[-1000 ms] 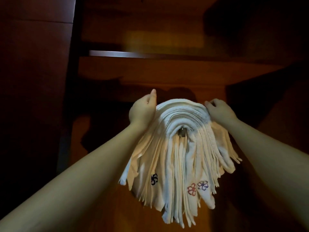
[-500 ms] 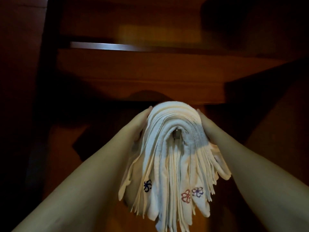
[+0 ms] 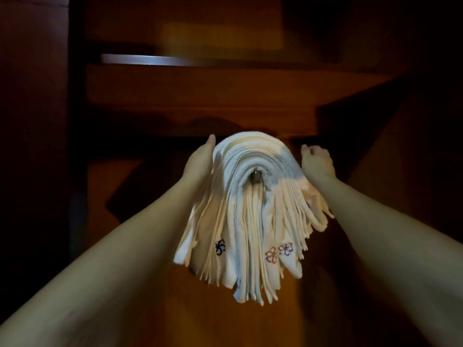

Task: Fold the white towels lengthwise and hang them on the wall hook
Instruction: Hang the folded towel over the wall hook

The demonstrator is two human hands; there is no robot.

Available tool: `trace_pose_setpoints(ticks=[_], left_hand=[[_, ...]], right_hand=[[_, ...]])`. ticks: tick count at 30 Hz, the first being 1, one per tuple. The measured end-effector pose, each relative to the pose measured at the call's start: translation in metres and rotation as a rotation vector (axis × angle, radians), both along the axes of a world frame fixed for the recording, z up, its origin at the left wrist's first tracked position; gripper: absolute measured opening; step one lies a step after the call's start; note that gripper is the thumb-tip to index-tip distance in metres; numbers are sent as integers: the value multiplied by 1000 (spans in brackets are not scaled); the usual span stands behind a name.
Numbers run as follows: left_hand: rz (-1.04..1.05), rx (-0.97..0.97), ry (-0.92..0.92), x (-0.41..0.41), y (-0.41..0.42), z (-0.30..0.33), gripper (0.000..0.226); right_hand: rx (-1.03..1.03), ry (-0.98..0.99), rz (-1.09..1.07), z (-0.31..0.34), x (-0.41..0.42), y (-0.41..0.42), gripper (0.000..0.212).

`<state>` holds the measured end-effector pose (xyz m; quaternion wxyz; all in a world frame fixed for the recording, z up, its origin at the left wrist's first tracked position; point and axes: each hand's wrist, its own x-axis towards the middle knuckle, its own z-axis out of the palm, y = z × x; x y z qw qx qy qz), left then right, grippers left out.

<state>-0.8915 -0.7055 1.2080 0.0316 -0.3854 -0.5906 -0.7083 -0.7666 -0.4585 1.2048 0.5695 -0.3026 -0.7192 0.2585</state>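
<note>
1. White towels point(image 3: 250, 216), many layers folded lengthwise, are draped over the metal wall hook point(image 3: 255, 177), whose tip shows at the centre of the arch. They hang against the brown wooden wall point(image 3: 225, 96), with embroidered flowers point(image 3: 271, 255) visible near the lower ends.

2. Left hand point(image 3: 200, 159): fingers straight, palm pressed flat against the left flank of the stack near its top. It grips nothing.

3. Right hand point(image 3: 317, 162): fingers loosely curled and holding nothing, just beside the right shoulder of the stack. Whether the heel of the hand touches cloth cannot be told.

4. Change noted: half a second ago both palms were squeezing the bundle from either side. The right hand has since lifted clear and curled, while the left stays in contact. The stack sits on the hook much as before, spread slightly wider on the right.

5. Judgement: the bundle appears to bear its own weight on the hook, so the hanging step looks essentially done; only release of the left hand seems to remain. The stack is thick on a small hook, so slippage of outer layers is a possible risk.
</note>
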Motion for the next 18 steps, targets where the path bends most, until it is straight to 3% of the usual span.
trace_pose_setpoints(ticks=[3,5,11,15,18], left_hand=[[240,86,369,16,-10,-17,35],[297,85,502,37,-15,-34,29],[-53,-202,424,99,-20,-125,11],[-210,-482,376,142,-7,-223,8],[-360,-790,409,183,4,-309,31]], right_hand=[[14,-9,-42,-21,28,-30,50],[33,-83,-33,-39,51,-52,44],[15,-484,-69,-136,118,-123,22],[-95,-712,-59,-245,179,-153,43],[-199,-873,-100,-328,242,-168,59]])
